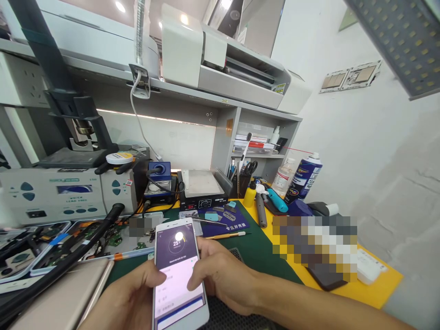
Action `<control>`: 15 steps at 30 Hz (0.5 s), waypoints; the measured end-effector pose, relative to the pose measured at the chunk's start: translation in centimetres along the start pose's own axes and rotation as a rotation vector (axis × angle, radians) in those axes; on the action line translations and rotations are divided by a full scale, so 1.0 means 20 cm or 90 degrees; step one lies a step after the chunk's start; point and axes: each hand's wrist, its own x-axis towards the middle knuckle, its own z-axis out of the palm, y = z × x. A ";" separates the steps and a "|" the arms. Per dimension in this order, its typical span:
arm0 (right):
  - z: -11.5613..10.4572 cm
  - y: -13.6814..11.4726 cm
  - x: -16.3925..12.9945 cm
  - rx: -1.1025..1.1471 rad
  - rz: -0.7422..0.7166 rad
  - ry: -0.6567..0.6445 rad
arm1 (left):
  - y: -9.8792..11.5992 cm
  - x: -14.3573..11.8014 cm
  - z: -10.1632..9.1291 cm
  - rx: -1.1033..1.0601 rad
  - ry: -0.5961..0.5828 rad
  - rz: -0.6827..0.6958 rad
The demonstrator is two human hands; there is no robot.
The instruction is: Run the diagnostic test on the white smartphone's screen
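Note:
A white smartphone (180,275) is held upright low in the middle of the head view, its screen lit with a dark top panel reading 25 and a pale list below. My left hand (132,293) grips its left edge, the thumb resting on the screen's left side. From the right, my right hand (227,275) wraps the phone's other edge, with its thumb over the screen. Fingers behind the phone are hidden. Just past the phone lie a thin yellow brush (225,235) and a purple mat (237,222) bearing small blades.
Trays of circuit boards (110,238), a black hose (68,261) and a gold laptop-like slab (65,293) lie left. Behind stand a rework station (68,192) and a flat heating plate (202,183). Right are a spray can (304,176), a yellow bottle (250,195) and a dark phone (325,272).

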 end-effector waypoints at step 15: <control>0.02 -0.01 0.00 0.012 0.039 0.041 | -0.02 0.02 -0.10 -0.022 -0.062 -0.018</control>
